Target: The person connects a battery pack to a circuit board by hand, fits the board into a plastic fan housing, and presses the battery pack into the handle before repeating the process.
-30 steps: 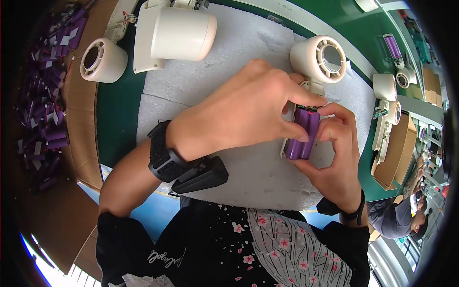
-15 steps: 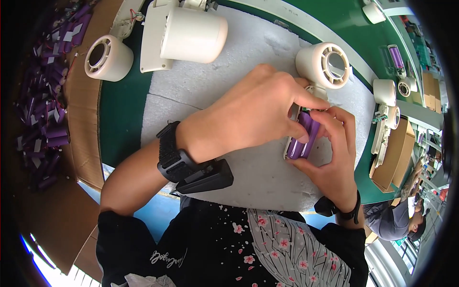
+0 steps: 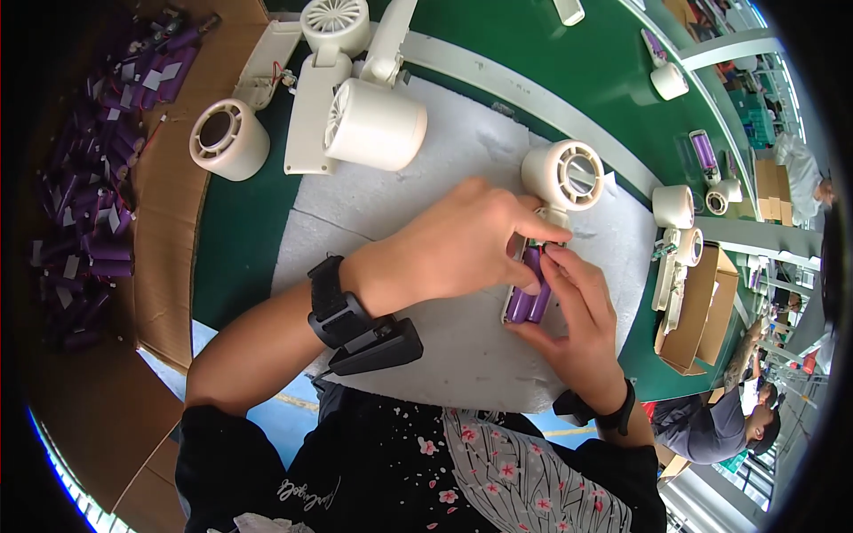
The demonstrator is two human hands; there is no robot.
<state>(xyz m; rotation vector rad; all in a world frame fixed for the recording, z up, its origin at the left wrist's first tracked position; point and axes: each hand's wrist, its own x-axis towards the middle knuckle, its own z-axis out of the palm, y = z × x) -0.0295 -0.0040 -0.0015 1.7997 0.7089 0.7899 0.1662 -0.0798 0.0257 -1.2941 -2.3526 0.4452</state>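
Observation:
A white handheld fan (image 3: 538, 175) lies on the grey foam sheet, its round head away from me and its handle opened toward me. Two purple battery cells (image 3: 527, 302) sit side by side in the handle shell, with a bit of green circuit board above them. My left hand (image 3: 453, 240) is closed over the handle from the left, thumb on the cells and index finger near the neck. My right hand (image 3: 577, 311) grips the handle from the right, thumb at its lower end and fingertips by the board. The fingers partly cover the board and upper cells.
On the left, a cardboard box (image 3: 169, 240) holds several purple battery packs (image 3: 111, 222). More white fan parts (image 3: 378, 124) stand at the back left. At the right are other fans (image 3: 673, 207) and a small open carton (image 3: 697, 311). A person (image 3: 720, 431) sits far right.
The whole view has shifted, showing more of the back of the bench. Both hands keep nearly the same hold on the fan handle; the right fingertips have closed in nearer the board.

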